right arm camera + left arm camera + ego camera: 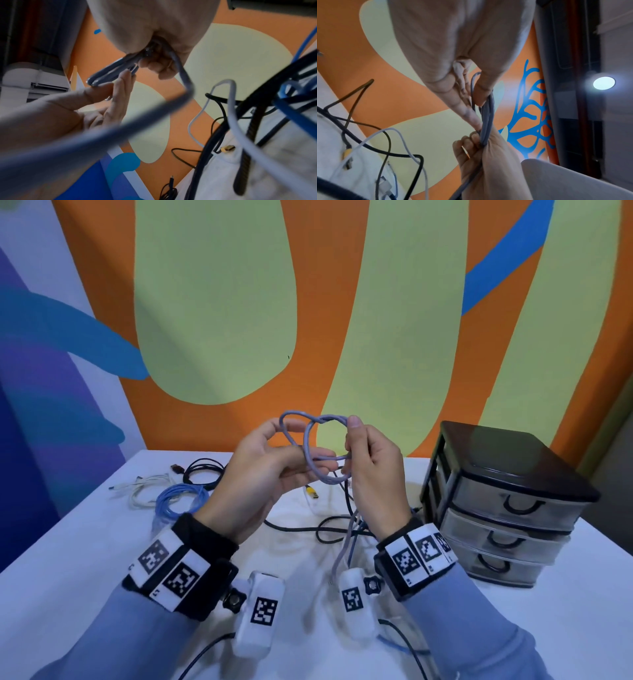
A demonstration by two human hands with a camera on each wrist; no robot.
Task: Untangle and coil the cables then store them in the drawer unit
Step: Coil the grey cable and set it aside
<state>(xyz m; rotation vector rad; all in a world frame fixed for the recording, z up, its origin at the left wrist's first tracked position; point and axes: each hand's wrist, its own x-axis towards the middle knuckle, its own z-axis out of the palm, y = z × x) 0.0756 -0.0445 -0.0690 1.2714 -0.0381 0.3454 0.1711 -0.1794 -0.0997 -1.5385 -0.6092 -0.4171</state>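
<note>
I hold a lavender-grey braided cable in loops above the white table. My left hand has the loops over its fingers, and its thumb pinches the strands against them. My right hand grips the other side of the coil, fingers curled round it. The cable's tail hangs from my right hand down into the tangle on the table. The black drawer unit stands at the right with its three drawers closed.
Coiled black, white and blue cables lie at the back left. Below my hands lies a loose tangle of black cable, with a yellow plug. A painted wall rises behind the table.
</note>
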